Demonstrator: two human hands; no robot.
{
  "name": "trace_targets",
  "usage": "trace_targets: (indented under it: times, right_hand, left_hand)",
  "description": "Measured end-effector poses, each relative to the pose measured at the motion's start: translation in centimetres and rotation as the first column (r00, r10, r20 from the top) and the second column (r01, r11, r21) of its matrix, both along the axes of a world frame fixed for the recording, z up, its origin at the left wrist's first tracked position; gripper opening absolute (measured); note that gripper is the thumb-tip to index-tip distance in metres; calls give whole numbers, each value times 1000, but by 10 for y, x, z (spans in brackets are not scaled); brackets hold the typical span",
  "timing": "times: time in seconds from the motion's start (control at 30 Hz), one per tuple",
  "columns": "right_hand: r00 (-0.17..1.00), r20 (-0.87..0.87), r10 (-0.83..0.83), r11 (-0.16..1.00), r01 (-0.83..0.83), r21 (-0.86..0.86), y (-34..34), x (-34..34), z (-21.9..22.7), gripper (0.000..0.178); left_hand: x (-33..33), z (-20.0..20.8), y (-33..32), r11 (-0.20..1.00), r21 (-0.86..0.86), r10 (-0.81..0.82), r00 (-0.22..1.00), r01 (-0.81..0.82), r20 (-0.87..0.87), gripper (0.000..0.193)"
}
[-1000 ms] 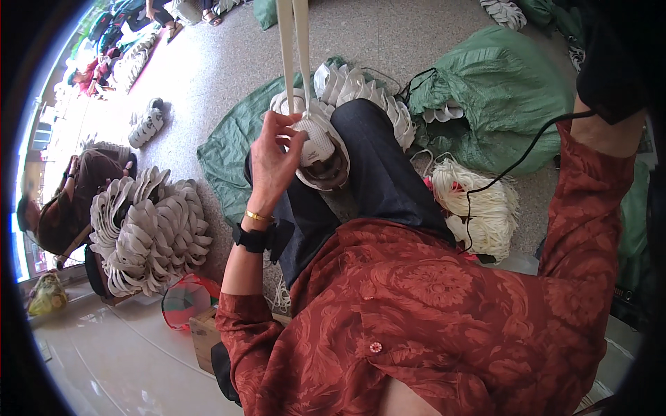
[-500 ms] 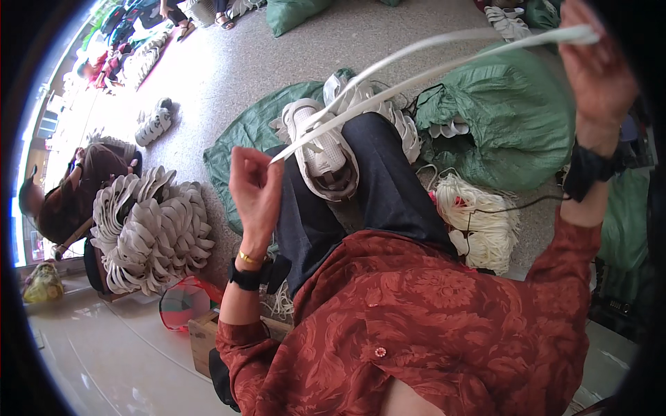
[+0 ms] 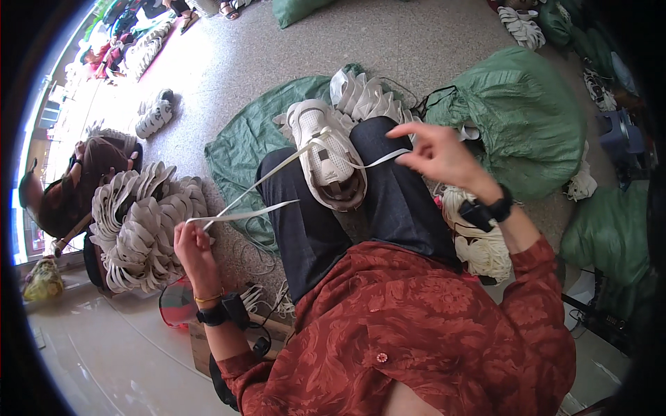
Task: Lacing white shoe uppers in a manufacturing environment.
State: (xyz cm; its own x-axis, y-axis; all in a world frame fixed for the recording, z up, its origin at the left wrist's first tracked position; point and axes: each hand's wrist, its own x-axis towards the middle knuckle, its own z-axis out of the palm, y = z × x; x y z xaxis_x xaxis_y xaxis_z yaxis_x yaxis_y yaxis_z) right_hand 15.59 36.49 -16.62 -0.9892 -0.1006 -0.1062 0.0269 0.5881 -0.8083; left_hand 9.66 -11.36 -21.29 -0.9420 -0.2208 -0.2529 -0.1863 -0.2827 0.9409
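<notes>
A white mesh sneaker point(image 3: 328, 159) rests across my thighs, its heel opening towards me. A flat white shoelace point(image 3: 267, 175) runs from its upper to my left hand point(image 3: 195, 255), whose fingers are pinched shut on it. The lace's loose end folds back from those fingers towards my left thigh. From the shoe's right side a shorter stretch of lace reaches my right hand point(image 3: 444, 156) above my right knee. That hand is open, index finger and thumb apart, with the lace by the thumb; a firm hold on it does not show.
Stacked pale shoe parts point(image 3: 149, 229) stand on my left. More white shoes point(image 3: 371, 97) lie on a green sheet point(image 3: 243, 128) beyond my knees. To the right are a green sack point(image 3: 520, 118) and a bundle of cream laces point(image 3: 485, 253). Another person point(image 3: 76, 180) sits at far left.
My right hand has come down from the upper right to near my right knee, off the long lace ends. My left hand has moved left and down, drawing the lace with it.
</notes>
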Motion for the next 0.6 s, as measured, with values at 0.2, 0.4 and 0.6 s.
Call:
trace_targets:
  times: [0.2,0.4,0.6]
  right_hand:
    - [903,-328,276,956,-222,191,-46,-11,-39,24]
    - [947,-159,280,960,-272,71,-45,-6,-10,13]
    - [947,-318,54,998,-46,32,-52,-56,-35,14]
  left_hand:
    - [10,-17,-30,839,-537,-27,992,90,124,5]
    - [9,-15,25,553,-801,-335,941,230,39,14]
    - [-30,-3,139,682,-623,-560,822,384,-107,5]
